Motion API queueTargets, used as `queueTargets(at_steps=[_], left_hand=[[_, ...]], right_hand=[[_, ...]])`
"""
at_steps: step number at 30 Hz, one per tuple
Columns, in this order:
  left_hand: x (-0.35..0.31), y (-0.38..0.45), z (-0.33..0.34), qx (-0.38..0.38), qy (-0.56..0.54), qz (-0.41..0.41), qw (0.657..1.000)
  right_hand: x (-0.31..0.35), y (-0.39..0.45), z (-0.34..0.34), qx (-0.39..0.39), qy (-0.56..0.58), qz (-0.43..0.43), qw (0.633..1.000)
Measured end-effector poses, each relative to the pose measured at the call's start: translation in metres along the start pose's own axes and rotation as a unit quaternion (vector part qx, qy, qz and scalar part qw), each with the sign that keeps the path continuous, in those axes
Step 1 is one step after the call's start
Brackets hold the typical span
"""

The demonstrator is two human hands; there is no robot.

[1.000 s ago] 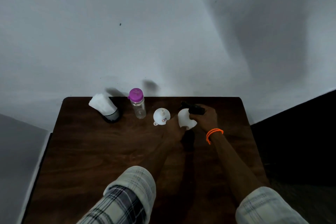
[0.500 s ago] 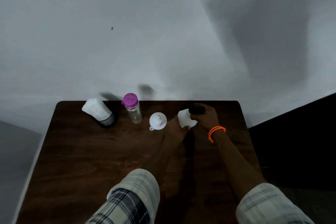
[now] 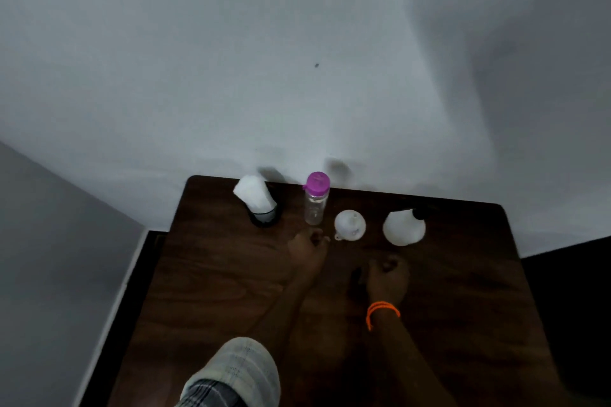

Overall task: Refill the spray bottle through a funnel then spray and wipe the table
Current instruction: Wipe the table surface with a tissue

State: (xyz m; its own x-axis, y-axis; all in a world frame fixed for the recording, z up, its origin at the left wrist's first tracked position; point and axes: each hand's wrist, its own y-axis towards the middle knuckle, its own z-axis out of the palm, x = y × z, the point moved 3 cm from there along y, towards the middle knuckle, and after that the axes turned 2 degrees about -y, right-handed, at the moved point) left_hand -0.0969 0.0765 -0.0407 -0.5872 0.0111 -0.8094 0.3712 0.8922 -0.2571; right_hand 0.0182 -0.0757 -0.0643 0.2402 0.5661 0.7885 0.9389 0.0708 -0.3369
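Note:
The white spray bottle (image 3: 404,227) with its black head (image 3: 418,213) stands alone at the back right of the dark wooden table (image 3: 231,291). Left of it a small white funnel (image 3: 349,225) rests on the table. A clear bottle with a purple cap (image 3: 315,201) stands further left. My left hand (image 3: 309,246) hovers just in front of the clear bottle and the funnel, fingers loosely curled and holding nothing. My right hand (image 3: 386,274), with an orange band at the wrist, lies nearer to me, fingers loosely curled, apart from the spray bottle.
A white cloth in a dark holder (image 3: 256,201) stands at the table's back left corner. The table's back edge meets a pale wall (image 3: 297,76). Dark floor lies beyond the right edge, and a pale wall drops away on the left.
Both hands have let go of the spray bottle and drawn back toward me. My left hand shifted left toward the clear bottle. The camera view swung to the left.

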Motion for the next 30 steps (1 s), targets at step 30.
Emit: queueTargets(at_steps=[30], left_hand=[[0.046,0.081,-0.162,-0.112,-0.066,0.043,0.991]], right_hand=[[0.147,-0.096,0.2,0.143,-0.103,-0.279,0.944]])
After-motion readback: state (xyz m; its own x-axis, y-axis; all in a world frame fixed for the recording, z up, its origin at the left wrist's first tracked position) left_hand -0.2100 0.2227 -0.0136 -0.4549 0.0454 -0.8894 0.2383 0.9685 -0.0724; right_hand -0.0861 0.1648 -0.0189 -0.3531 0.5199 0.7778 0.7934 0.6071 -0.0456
